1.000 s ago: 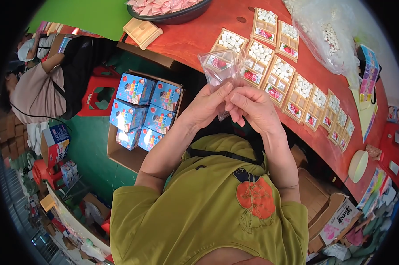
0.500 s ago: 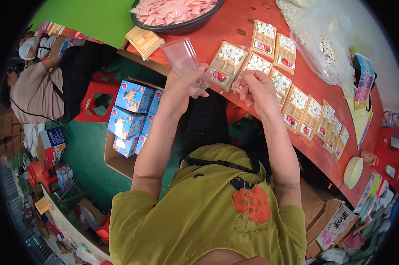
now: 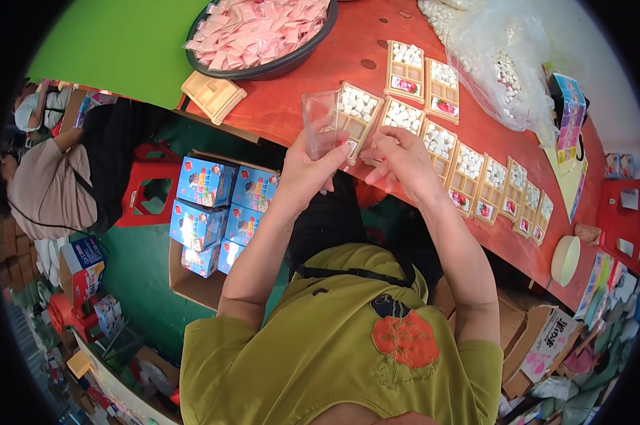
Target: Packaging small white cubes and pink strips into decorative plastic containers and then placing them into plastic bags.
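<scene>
My left hand [image 3: 307, 173] grips a clear plastic cover [image 3: 316, 112], tilted beside a tan compartment tray [image 3: 355, 127] at the table's near edge. The tray holds small white pieces at its far end and a red-and-white packet at its near end, partly behind my left thumb. At the tray's near right side is my right hand [image 3: 411, 168], its fingers bent and drawn together. Whatever it pinches is hidden. Several similar trays [image 3: 469, 161] with white pieces and packets stretch off to the right. An upturned tan tray [image 3: 214, 96] lies to the left.
A black basin [image 3: 263, 71] of pink packets stands at the far left of the red table [image 3: 292, 106]. A clear bag [image 3: 501, 78] of white pieces rests at the far right, a pale bowl [image 3: 565, 261] nearer. Blue boxes [image 3: 205, 183] fill a carton below; a person [image 3: 58, 177] sits left.
My left hand has brought the clear cover rightward against the tray, turning it more upright. My right hand has moved slightly down and right, toward the tray's near corner. The view has shifted a little.
</scene>
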Motion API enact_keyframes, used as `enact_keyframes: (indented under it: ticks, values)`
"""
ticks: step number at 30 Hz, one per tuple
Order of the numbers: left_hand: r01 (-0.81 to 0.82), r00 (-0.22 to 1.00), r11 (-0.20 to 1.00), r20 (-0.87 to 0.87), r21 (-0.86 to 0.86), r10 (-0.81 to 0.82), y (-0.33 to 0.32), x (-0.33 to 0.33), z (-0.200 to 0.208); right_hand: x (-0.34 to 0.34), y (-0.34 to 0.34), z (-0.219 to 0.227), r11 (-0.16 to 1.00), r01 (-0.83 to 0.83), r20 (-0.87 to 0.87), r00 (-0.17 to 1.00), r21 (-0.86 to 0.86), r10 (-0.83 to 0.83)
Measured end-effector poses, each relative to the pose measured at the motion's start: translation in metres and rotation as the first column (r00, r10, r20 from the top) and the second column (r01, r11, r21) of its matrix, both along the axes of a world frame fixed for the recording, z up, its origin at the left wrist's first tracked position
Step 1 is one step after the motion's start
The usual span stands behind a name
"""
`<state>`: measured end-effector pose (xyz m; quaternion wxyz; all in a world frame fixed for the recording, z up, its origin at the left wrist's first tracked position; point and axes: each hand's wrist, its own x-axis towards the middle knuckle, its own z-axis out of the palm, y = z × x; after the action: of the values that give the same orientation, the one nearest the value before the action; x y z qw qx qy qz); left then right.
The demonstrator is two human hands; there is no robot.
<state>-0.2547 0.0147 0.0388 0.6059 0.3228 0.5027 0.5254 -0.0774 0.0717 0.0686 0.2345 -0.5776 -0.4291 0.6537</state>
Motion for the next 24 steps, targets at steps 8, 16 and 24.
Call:
enact_keyframes:
  ticks: [8, 16, 24]
  values:
    - [-0.033, 0.999, 0.999, 0.000, -0.010, 0.033, 0.000, -0.009, -0.001, -0.019, 0.020, -0.005, 0.555, -0.495, 0.581, 0.814, 0.668, 0.026]
    - [-0.304, 0.945, 0.951, 0.140, 0.051, 0.294, -0.031, 0.007, -0.025, -0.058, 0.042, -0.053, 0.436, -0.680, 0.785, 0.609, 0.589, -0.113]
    - [-0.421, 0.887, 0.901, 0.160, -0.101, 0.433, -0.051, 0.021, -0.035, -0.064, 0.025, -0.067, 0.367, -0.707, 0.797, 0.539, 0.604, -0.274]
